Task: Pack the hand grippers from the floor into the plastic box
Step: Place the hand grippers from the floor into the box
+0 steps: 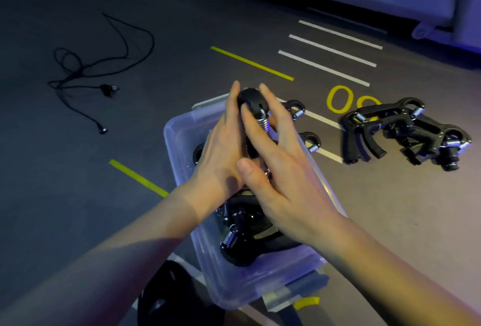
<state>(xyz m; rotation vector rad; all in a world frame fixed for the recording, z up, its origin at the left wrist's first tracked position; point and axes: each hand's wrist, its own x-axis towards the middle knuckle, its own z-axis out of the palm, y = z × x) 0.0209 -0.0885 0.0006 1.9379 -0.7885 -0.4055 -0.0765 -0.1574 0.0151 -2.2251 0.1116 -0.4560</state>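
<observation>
Presently both hands sit over the clear box [197, 255], which stands on the grey floor [78, 182]. The left hand [221, 148] and right hand [281, 169] press from either side on one upright gripper [251, 101], its round black top and steel spring showing between the fingertips. Left-hand fingers lie straight along the gripper's left side; right-hand fingers are spread across its right side, thumb low against its shaft. Whether either grip curls behind the gripper cannot be told; what shows is flat, extended fingers pressing inward.

Inside the box, near its close end, lie more packed grippers [239, 237], black with springs visible. Two black loops [303, 122] with springs stick out past the box's right rim.

Well to the right, on the floor, rests a pile [406, 135] of unpacked grippers, tangled together, over a yellow painted numeral [338, 99]. Yellow and white tape lines [328, 49] cross the floor beyond. A black cable [86, 73] lies loose far left.
</observation>
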